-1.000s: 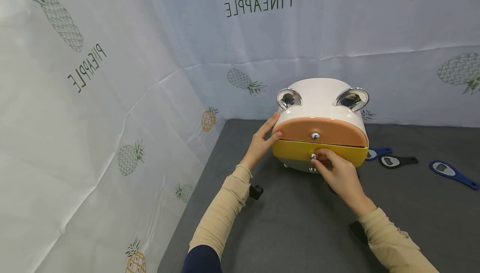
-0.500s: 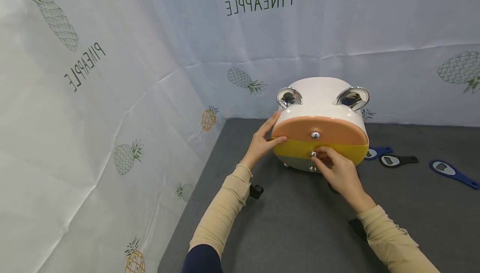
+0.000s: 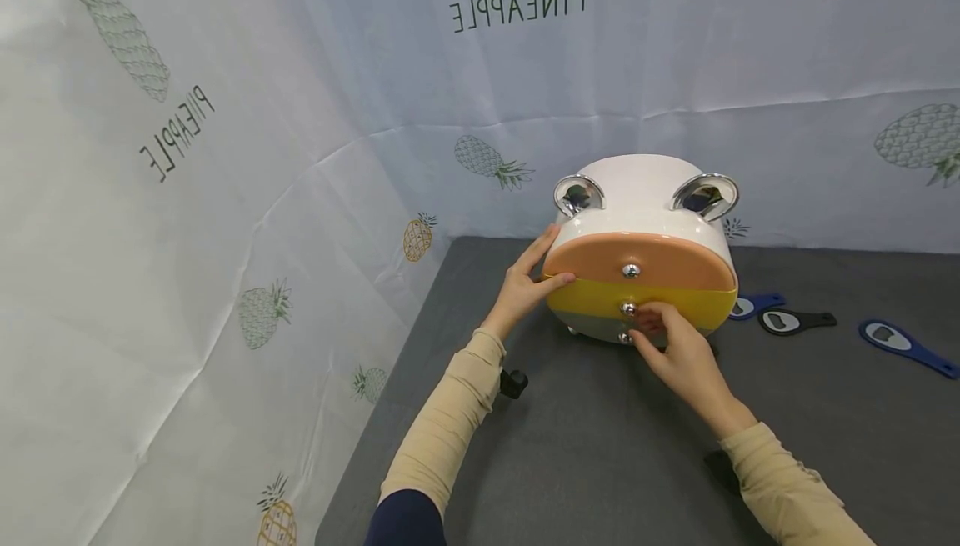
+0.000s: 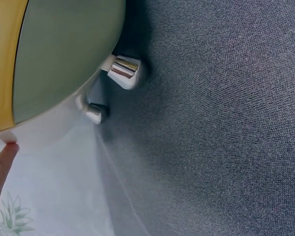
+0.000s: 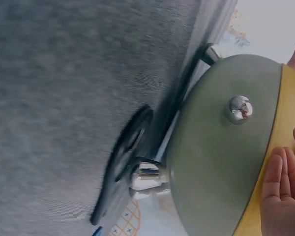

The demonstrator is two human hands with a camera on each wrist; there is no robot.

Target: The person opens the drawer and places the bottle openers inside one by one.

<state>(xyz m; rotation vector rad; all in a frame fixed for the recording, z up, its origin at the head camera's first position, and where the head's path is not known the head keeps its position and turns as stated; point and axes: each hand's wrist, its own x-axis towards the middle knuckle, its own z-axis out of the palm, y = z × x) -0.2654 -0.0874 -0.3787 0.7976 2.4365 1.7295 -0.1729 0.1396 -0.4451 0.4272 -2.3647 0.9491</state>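
A small rounded white drawer cabinet (image 3: 641, 183) with chrome ears stands on the grey table. Its front has an orange drawer (image 3: 585, 258), a yellow drawer (image 3: 585, 298) and a grey-green drawer (image 5: 221, 147), each with a round chrome knob; all look closed. My left hand (image 3: 521, 288) steadies the cabinet's left side, thumb across the front at the orange and yellow seam. My right hand (image 3: 686, 358) is just right of the yellow drawer's knob (image 3: 627, 308), its fingers loosely bent and apart from the knob in the head view.
To the cabinet's right lie a blue bottle opener (image 3: 742, 307), a black bottle opener (image 3: 783, 323) and another blue bottle opener (image 3: 903, 346). A dark opener (image 5: 123, 162) lies near a chrome foot (image 5: 147, 177). A pineapple-print cloth (image 3: 637, 62) hangs behind.
The thin gap above the yellow drawer has closed as it slid in flush. My right hand has let go of its knob and shifted slightly right; my left thumb has moved slightly inward.
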